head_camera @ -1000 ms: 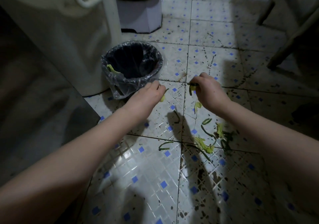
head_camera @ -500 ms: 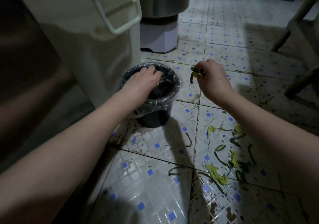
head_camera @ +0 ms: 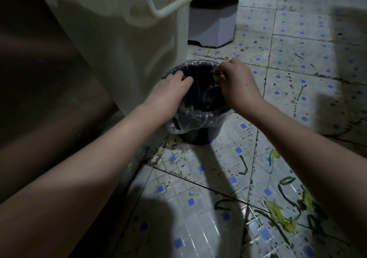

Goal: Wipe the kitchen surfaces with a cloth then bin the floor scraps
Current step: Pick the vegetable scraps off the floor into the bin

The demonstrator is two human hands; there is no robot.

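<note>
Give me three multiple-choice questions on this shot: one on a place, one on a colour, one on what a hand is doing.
1. Where is the right hand? A. Over the bin's opening B. Flat on the floor C. On a chair
2. What colour are the small squares in the floor tiles? A. Red B. Blue C. Orange
3. What is the right hand doing? A. Hanging empty B. Wringing a cloth C. Pinching vegetable scraps
Answers: 1 A, it hangs above the lined rim; 2 B, blue squares dot each tile; 3 C, yellow-green bits show in its grip.
</note>
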